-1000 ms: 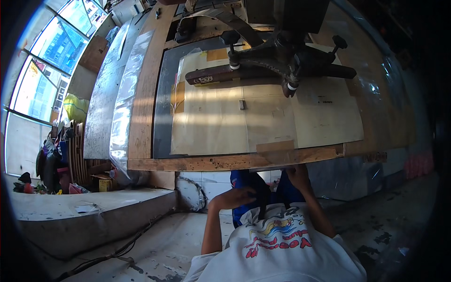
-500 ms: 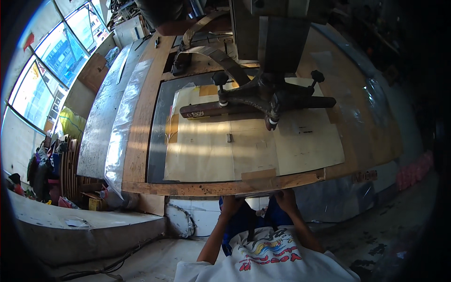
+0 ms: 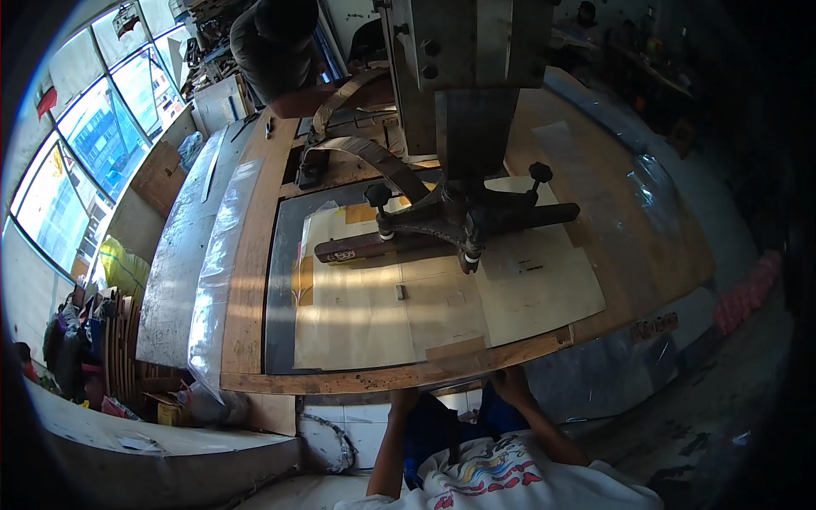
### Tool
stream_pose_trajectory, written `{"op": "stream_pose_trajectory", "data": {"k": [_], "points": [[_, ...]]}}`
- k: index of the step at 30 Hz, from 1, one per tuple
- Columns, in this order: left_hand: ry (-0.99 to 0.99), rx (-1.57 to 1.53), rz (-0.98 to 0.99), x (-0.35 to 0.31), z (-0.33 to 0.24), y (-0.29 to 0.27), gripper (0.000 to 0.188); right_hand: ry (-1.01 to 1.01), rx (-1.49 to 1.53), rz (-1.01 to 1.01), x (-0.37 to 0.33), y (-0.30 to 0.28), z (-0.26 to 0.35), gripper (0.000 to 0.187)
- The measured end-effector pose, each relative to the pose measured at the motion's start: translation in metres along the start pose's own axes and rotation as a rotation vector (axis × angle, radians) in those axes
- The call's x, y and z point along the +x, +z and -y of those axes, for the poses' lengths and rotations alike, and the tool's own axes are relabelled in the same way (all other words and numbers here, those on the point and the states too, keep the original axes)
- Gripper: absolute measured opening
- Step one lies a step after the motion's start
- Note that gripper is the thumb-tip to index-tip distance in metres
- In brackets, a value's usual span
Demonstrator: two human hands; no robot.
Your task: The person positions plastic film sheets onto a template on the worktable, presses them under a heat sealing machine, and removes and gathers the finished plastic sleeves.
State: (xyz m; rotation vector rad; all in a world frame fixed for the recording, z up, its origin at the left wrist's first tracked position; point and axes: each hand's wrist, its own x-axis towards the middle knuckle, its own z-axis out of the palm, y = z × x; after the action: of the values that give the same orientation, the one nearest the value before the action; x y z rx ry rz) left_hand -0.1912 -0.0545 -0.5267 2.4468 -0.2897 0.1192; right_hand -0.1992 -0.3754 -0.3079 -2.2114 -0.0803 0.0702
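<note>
Both my hands are at the front edge of a wood-framed worktable, low in the view. My left hand is at the underside of the edge, its fingers hidden by the table. My right hand is a little further right at the same edge, its fingers in shadow and partly covered. On the table, a pale yellowish sheet with brown tape patches lies over a dark plate. A small grey block rests on the sheet. Above it hangs a dark metal machine head with knobs and a long bar.
A thick metal column rises over the table. Curved strap-like bands run behind the head. Clear plastic film covers part of the left side. Stacked boards and bags stand at left; a dark-clothed person seems to be at the back.
The view has tilted upward, so the table, machine and my hands appear lower in the picture. My hands stay at the table's front edge. The sheet and block look unmoved on the table.
</note>
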Motion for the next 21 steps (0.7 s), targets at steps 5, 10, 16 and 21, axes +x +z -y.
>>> {"op": "stream_pose_trajectory", "data": {"k": [5, 10, 16, 21], "points": [[-0.015, -0.165, -0.081, 0.019, -0.053, -0.036, 0.020, 0.024, -0.022, -0.029, 0.000, 0.005, -0.017, 0.021], [0.026, -0.130, -0.063, 0.021, -0.053, -0.045, 0.020, -0.063, -0.003, -0.078, 0.002, 0.010, -0.006, 0.018], [-0.044, -0.183, -0.066, 0.018, -0.061, -0.051, 0.026, -0.175, 0.005, -0.115, -0.002, 0.001, 0.007, 0.011], [-0.087, -0.196, -0.059, 0.031, -0.095, -0.071, 0.035, -0.247, 0.038, -0.203, -0.002, 0.001, -0.002, 0.004]]}}
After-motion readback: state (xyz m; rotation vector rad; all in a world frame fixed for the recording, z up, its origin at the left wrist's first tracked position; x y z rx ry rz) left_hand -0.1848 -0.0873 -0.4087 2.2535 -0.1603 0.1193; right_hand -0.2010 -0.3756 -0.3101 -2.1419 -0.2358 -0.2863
